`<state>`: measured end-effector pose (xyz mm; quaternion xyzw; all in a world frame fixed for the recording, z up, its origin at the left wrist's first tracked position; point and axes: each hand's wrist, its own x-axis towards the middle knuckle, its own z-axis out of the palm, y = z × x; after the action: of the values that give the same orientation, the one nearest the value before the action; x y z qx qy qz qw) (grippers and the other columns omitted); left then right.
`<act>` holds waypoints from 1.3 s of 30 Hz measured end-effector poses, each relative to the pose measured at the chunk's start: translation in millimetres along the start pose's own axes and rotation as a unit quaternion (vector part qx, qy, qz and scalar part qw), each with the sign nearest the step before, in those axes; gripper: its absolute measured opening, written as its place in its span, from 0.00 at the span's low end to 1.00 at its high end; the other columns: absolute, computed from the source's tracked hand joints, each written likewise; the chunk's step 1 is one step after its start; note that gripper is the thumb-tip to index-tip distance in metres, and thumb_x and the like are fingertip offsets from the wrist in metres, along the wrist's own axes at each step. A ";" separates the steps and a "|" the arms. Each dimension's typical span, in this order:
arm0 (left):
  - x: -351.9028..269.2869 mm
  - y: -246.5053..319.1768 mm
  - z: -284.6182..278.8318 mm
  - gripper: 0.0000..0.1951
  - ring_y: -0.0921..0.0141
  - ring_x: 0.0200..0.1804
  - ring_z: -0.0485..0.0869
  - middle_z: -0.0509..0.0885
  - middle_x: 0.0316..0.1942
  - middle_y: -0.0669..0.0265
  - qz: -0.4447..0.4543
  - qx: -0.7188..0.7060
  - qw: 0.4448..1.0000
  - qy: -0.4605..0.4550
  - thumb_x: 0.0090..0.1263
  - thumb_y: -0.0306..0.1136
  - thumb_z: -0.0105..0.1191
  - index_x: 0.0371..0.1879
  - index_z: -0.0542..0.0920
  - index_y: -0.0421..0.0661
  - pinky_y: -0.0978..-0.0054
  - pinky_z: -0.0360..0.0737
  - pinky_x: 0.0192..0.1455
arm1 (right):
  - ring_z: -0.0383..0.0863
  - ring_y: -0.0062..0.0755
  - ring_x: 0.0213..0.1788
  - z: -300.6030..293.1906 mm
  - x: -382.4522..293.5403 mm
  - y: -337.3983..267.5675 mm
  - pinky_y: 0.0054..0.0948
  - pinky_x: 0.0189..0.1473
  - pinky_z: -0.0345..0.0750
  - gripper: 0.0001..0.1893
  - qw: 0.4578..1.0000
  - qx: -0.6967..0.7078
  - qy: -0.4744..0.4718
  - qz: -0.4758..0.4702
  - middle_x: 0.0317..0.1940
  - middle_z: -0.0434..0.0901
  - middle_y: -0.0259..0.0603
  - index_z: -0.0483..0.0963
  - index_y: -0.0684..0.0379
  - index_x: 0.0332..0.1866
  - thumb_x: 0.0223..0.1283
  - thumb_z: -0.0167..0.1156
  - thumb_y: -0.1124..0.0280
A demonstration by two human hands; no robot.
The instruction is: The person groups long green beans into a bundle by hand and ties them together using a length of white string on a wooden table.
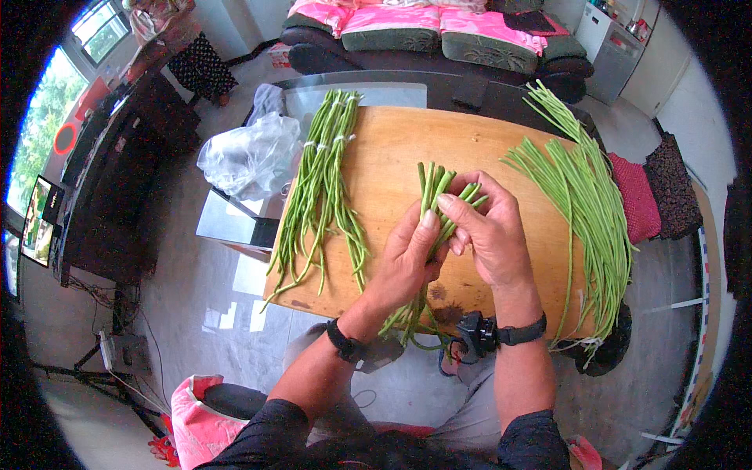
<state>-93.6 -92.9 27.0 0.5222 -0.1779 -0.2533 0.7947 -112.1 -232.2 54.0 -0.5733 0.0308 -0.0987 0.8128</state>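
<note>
My left hand (pixel 408 244) grips a small bunch of green long beans (pixel 432 185) around its middle, above the near part of a wooden board (pixel 423 135). At the bunch's upper ends, my right hand (pixel 496 226) has its thumb and fingers closed on several stems. The lower ends of the bunch hang past the board's near edge. To the left lie long bean bundles (pixel 329 182) bound with white ties (pixel 323 145). A large loose heap of long beans (pixel 593 229) covers the board's right side, with some white strands (pixel 587 342) at its near end.
A crumpled clear plastic bag (pixel 252 153) and a grey cloth (pixel 268 101) sit left of the board on a glass-topped table (pixel 382 94). A black device (pixel 476 332) is by the near edge. A sofa (pixel 411 38) stands beyond, a dark cabinet (pixel 111 194) at left.
</note>
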 end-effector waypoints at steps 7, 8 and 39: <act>1.6 -3.8 -2.4 0.22 0.85 0.21 0.63 0.78 0.31 0.73 0.000 0.011 1.000 -0.005 0.86 0.45 0.41 0.72 0.68 0.49 0.86 0.57 0.21 | 0.73 0.11 0.22 0.4 0.1 1.3 0.15 0.20 0.71 0.08 0.999 -0.027 0.004 -0.015 0.26 0.80 0.29 0.77 0.59 0.39 0.65 0.69 0.70; 1.7 -3.9 -2.7 0.22 0.85 0.21 0.63 0.78 0.31 0.73 0.000 0.011 1.000 -0.005 0.86 0.45 0.41 0.72 0.68 0.49 0.86 0.57 0.21 | 0.73 0.11 0.22 1.6 -0.3 0.1 0.15 0.20 0.70 0.08 0.999 -0.040 0.008 -0.019 0.25 0.79 0.28 0.77 0.58 0.39 0.65 0.70 0.70; 1.3 -5.6 -5.4 0.18 0.81 0.21 0.69 0.81 0.32 0.65 -0.038 -0.077 0.996 0.037 0.85 0.44 0.39 0.66 0.69 0.53 0.85 0.62 0.19 | 0.73 0.11 0.22 8.8 -1.2 3.7 0.16 0.19 0.71 0.05 0.999 -0.006 0.024 -0.037 0.28 0.77 0.29 0.74 0.60 0.38 0.67 0.64 0.75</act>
<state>-90.8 -91.5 19.8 0.4746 -0.1085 -0.2764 0.8286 -111.4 -222.7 53.5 -0.5760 0.0297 -0.1430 0.8043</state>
